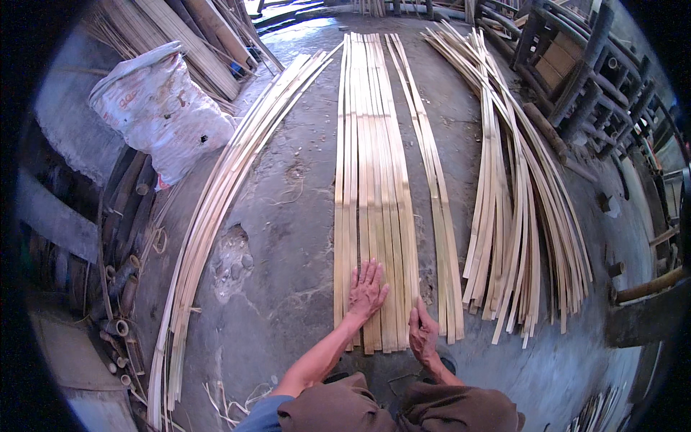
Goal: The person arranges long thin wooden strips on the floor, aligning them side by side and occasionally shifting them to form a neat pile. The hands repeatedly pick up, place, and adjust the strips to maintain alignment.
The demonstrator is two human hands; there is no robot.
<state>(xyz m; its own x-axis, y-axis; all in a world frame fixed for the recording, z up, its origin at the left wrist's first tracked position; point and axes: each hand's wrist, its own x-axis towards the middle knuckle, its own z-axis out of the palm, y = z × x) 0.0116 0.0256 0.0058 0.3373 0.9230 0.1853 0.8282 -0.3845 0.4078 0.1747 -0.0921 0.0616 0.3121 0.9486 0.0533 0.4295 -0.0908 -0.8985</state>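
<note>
A row of long, flat bamboo strips lies side by side on the floor in front of me, running away from my knees. My left hand rests palm down on the near part of the row, fingers stretched out. At the row's right edge, my right hand has its fingers closed on the outermost bamboo strip near its close end. Its grip is partly hidden by the hand itself. Just right of it lies a narrow group of a few strips, apart from the row.
A bundle of strips curves along the left, and a larger, crossing pile lies at the right. A white sack stands at the far left by bamboo poles. A dark wooden rack stands at the far right.
</note>
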